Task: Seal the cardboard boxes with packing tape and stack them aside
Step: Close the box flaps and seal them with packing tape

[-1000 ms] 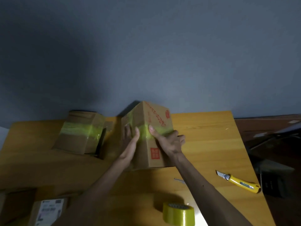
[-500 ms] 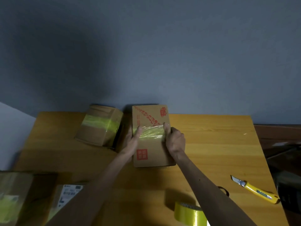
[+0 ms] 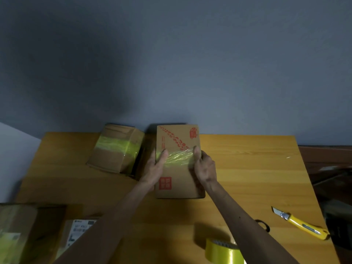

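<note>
Risks trapping creases in the wrinkled tape (image 3: pixel 178 158) across the box (image 3: pixel 179 185) at the tabletop's (image 3: pixel 247 178) far edge, left hand (image 3: pixel 155 168) flat against its side, right hand's (image 3: pixel 205 168) grip curled over its edge.

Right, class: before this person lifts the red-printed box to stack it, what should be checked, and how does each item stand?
1. Tape strip across the red-printed box: ok, though wrinkled.
2. Strip free of the tape roll: ok, roll lies apart.
3. Left hand and right hand flank the box: ok.
4. Box underside sealed: cannot tell.
5. Utility knife blade retracted: not ok, blade out.
6. Taped box on the left level enough to stack on: cannot tell.
</note>
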